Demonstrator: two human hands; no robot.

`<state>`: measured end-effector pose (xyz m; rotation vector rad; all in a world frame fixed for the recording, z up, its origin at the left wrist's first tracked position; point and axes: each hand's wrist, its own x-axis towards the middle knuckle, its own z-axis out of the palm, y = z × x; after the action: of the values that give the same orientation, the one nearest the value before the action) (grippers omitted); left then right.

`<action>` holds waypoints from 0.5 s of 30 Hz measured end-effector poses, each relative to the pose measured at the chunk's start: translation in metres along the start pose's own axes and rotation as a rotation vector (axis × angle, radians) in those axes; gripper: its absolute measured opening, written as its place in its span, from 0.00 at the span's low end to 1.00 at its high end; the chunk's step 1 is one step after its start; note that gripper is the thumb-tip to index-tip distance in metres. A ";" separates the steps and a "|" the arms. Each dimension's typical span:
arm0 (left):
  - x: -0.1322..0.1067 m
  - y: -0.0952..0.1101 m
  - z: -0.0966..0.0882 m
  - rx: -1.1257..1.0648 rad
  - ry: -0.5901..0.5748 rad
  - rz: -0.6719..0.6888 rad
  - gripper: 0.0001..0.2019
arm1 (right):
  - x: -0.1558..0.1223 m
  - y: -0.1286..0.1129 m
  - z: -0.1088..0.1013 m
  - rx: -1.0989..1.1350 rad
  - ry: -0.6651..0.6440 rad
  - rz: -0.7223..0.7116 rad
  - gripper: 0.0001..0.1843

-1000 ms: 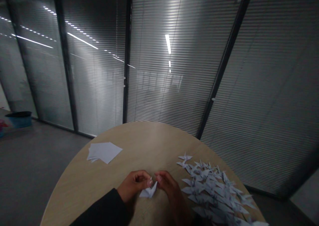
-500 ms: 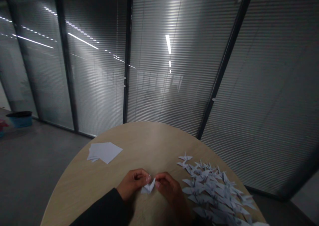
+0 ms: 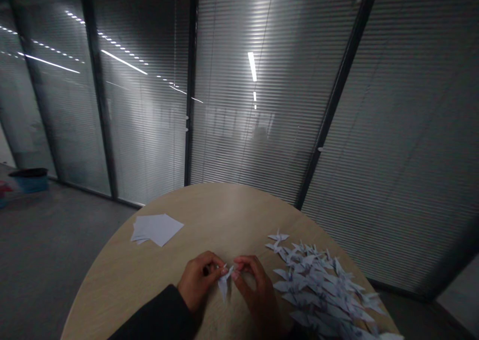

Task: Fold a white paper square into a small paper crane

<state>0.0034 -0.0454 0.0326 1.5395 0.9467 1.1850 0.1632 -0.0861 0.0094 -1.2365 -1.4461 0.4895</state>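
Observation:
A small white paper crane [image 3: 223, 286] is held just above the wooden table, with one pointed flap hanging toward me. My left hand [image 3: 200, 277] pinches its left side between thumb and fingers. From the other side, the thumb and forefinger of my right hand [image 3: 256, 285] close in at the crane's narrow right tip; the exact contact there is small and hard to see. Many folded white paper cranes [image 3: 318, 285] lie in an overlapping heap to the right of my right hand. Beyond my left hand lies a loose stack of white paper sheets [image 3: 159, 227].
The round wooden table [image 3: 228, 215] has its curved far edge near a glass partition with blinds [image 3: 258, 145]. A blue bucket with a dark rim [image 3: 32, 181] stands on the grey floor at the far left, beside something red at the frame's edge.
The paper crane has turned between my hands, so a flap now points down toward me. My right fingers have shifted slightly and spread a little. The heap and the sheets stay put.

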 end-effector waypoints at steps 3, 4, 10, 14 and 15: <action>-0.004 0.001 -0.001 0.137 -0.029 0.137 0.02 | -0.002 -0.004 0.001 -0.070 0.003 -0.109 0.01; -0.005 0.001 -0.002 0.173 -0.051 0.169 0.01 | -0.002 -0.005 0.002 -0.085 -0.003 -0.127 0.02; -0.008 -0.005 -0.003 0.267 -0.136 0.292 0.03 | -0.005 -0.004 0.005 -0.163 0.019 -0.130 0.06; -0.009 -0.009 -0.004 0.293 -0.151 0.345 0.05 | -0.005 0.000 0.007 -0.192 0.000 -0.153 0.07; -0.009 -0.010 -0.005 0.311 -0.159 0.355 0.05 | -0.005 0.000 0.007 -0.195 -0.008 -0.160 0.07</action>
<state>-0.0040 -0.0505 0.0207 2.0854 0.7987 1.1713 0.1558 -0.0882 0.0048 -1.2590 -1.6149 0.2494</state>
